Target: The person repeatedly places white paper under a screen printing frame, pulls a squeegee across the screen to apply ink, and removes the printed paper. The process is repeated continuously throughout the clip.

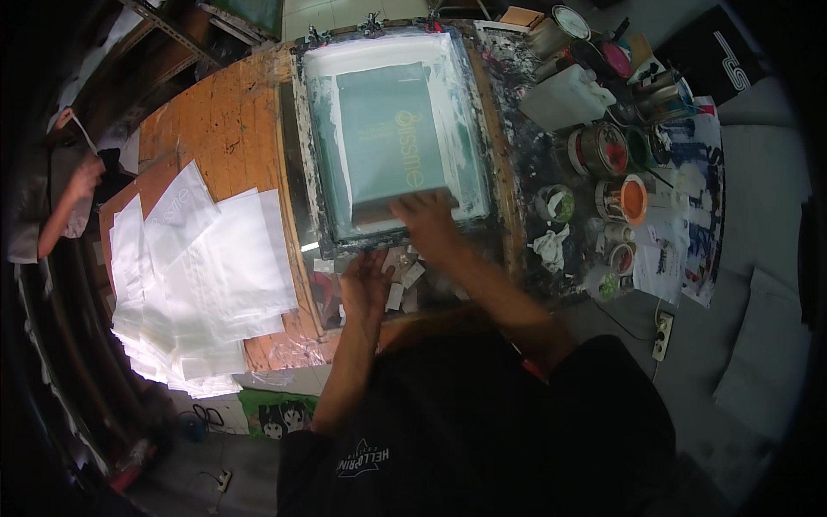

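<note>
A screen-printing frame (478, 129) lies on the table in front of me, with pale ink smeared along the sides of its green mesh (370, 121). Yellowish lettering shows through the mesh. Near the frame's close end, my right hand (424, 226) grips a dark, wide squeegee (372, 212) that lies across the mesh. My left hand (366, 289) is just below the frame's near edge, its fingertips close to that edge and partly apart. Whether they touch the frame, I cannot tell. Clamps (370, 24) stand at the frame's far end.
White sheets (202, 276) are heaped on the wooden table (228, 108) at left. Ink cans (633, 198), a white jug (566, 96) and a crumpled rag (551, 248) crowd the right side. Another person's arm (73, 194) shows at far left. A power strip (662, 336) hangs at right.
</note>
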Demonstrator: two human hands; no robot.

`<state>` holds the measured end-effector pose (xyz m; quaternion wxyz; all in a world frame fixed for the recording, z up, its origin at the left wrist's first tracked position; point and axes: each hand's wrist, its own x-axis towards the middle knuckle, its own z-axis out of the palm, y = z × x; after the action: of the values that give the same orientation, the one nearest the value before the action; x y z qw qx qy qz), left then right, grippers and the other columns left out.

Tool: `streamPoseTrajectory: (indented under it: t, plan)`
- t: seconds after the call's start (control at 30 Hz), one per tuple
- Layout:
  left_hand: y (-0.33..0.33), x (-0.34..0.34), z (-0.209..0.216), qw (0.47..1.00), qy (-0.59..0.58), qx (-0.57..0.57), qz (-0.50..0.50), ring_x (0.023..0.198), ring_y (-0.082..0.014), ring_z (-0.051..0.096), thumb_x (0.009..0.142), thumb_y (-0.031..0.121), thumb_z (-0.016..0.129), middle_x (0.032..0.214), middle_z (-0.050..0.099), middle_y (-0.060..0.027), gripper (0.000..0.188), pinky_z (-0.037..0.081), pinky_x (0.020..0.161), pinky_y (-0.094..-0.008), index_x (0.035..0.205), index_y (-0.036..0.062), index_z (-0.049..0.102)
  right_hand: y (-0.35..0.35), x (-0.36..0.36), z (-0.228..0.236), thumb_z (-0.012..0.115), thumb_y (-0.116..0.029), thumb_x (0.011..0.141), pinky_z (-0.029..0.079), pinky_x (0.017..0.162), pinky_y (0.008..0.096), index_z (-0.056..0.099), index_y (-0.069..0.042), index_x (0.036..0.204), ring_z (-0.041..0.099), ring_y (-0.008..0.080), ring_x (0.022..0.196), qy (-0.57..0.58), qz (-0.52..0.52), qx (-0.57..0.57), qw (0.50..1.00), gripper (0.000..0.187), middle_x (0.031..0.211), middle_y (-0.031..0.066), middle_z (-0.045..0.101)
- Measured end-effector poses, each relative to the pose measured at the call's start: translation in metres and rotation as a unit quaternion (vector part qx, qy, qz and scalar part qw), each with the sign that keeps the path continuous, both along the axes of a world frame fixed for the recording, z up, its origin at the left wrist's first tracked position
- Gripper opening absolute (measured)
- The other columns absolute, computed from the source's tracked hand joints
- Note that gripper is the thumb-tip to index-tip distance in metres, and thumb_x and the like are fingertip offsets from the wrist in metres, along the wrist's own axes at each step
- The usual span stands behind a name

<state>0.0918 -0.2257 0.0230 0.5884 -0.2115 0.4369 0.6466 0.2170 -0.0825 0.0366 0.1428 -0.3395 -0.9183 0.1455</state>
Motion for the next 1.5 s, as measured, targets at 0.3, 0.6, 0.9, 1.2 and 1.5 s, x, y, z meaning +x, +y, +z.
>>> streamPoseTrajectory:
  t: [0.3, 0.6, 0.9, 1.2, 1.5]
  plan:
    - [0.003, -0.004, 0.030, 0.999, -0.027, -0.018, -0.003, 0.131, -0.0322, 0.053, 0.093, 0.023, 0.062, 0.120, 0.059, -0.0140, 0.033, 0.031, 0.112, -0.0592, 0.119, 0.0049, 0.054, 0.004, 0.005, 0.045, 0.064, -0.009, 0.080, 0.042, 0.082, 0.0436, 0.065, -0.005, 0.113, 0.063, 0.0301, 0.090, 0.022, 0.028, 0.016, 0.999, 0.033, 0.093, 0.0114, 0.068]
    - [0.075, -0.052, 0.135, 0.936, 0.144, 0.319, -0.043, 0.116, -0.0338, 0.063, 0.093, 0.011, 0.060, 0.117, 0.067, -0.0161, 0.030, 0.046, 0.106, -0.0512, 0.122, 0.0003, 0.060, 0.089, -0.032, 0.203, 0.071, -0.052, 0.090, 0.048, 0.051, 0.0393, 0.069, -0.006, 0.093, 0.062, 0.0206, 0.053, 0.147, 0.030, 0.206, 0.967, 0.046, 0.062, 0.0084, 0.062]
    - [0.229, -0.147, -0.088, 0.361, 0.914, -0.037, -0.183, 0.118, -0.0295, 0.064, 0.097, 0.024, 0.064, 0.129, 0.066, -0.0201, 0.040, 0.046, 0.105, -0.0396, 0.126, -0.0031, 0.064, 0.163, -0.068, 0.321, 0.059, -0.037, 0.103, 0.054, 0.051, 0.0346, 0.075, 0.007, 0.094, 0.048, 0.0156, 0.043, 0.016, 0.061, -0.004, 0.998, 0.047, 0.050, 0.0044, 0.054]
    - [0.188, -0.174, -0.012, 0.666, 0.728, -0.011, -0.163, 0.070, -0.0168, 0.069, 0.093, 0.015, 0.071, 0.084, 0.075, -0.0152, 0.022, 0.055, 0.064, -0.0318, 0.104, -0.0030, 0.074, 0.192, -0.086, 0.317, 0.069, -0.042, 0.096, 0.048, 0.051, 0.0411, 0.072, 0.004, 0.088, 0.046, 0.0235, 0.043, 0.007, 0.036, 0.034, 0.999, 0.047, 0.054, 0.0101, 0.058]
    - [-0.047, -0.418, 0.016, 0.530, 0.769, -0.337, 0.122, 0.103, -0.0351, 0.072, 0.098, 0.015, 0.064, 0.126, 0.065, -0.0287, 0.055, 0.061, 0.088, -0.0371, 0.145, -0.0079, 0.046, 0.193, -0.087, 0.308, 0.064, -0.058, 0.095, 0.049, 0.076, 0.0384, 0.074, 0.001, 0.103, 0.062, 0.0263, 0.078, 0.051, -0.018, 0.106, 0.993, 0.060, 0.083, 0.0168, 0.069]
